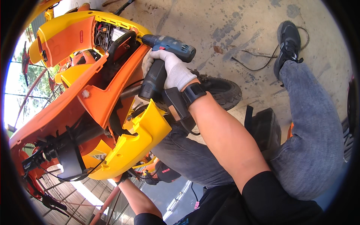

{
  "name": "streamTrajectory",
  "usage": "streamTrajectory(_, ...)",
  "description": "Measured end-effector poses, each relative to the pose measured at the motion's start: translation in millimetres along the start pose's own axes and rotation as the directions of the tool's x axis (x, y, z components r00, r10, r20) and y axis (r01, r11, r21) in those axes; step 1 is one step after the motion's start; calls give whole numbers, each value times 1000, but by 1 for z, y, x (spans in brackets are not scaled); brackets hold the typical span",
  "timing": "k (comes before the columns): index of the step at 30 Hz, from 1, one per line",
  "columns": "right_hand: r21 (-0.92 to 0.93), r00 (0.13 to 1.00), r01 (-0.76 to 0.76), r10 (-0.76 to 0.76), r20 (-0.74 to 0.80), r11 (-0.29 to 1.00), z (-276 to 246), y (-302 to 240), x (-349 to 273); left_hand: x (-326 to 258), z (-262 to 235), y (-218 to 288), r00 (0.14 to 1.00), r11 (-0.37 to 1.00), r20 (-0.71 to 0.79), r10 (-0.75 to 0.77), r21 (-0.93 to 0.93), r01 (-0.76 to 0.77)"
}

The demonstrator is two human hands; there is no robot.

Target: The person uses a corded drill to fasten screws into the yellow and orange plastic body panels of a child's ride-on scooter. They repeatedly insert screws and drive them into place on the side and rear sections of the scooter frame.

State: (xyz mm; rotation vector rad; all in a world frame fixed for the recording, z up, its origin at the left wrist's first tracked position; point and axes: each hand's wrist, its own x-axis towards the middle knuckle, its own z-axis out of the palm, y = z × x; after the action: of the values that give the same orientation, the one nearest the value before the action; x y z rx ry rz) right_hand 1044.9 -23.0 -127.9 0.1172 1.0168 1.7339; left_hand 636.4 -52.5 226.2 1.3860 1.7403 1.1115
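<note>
My right hand [173, 68], in a white glove, is wrapped round the handle of a blue and black cordless drill [174, 47]. The drill's nose points left and meets the edge of the orange body panel [112, 93] of a scooter, beside a black grab handle [120, 44]. My left hand [113, 182] reaches up behind a yellow body panel [144, 131] from below. That panel hides its fingers, so I cannot see whether they grip it.
The scooter's tyre [225, 92] lies beyond my right forearm. A black box-shaped thing [264, 127] stands between my legs. A thin dark cable [258, 67] runs over the stained concrete floor [210, 22] to my shoe [288, 43]. Another person [167, 172] shows below the yellow panel.
</note>
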Motion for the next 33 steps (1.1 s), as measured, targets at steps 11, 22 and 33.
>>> streamTrajectory(11,-20,999,42,-42,-1,999,0,3,2,-7,-7,1,999,999,-33,-35,34,36)
streamTrajectory(22,-50,994,108,-110,-25,993,6,6,-3,-25,-24,-3,992,993,-71,-103,53,107)
streamTrajectory(33,-137,987,143,-150,-48,980,14,6,-14,-34,-30,-3,981,981,-88,-171,76,177)
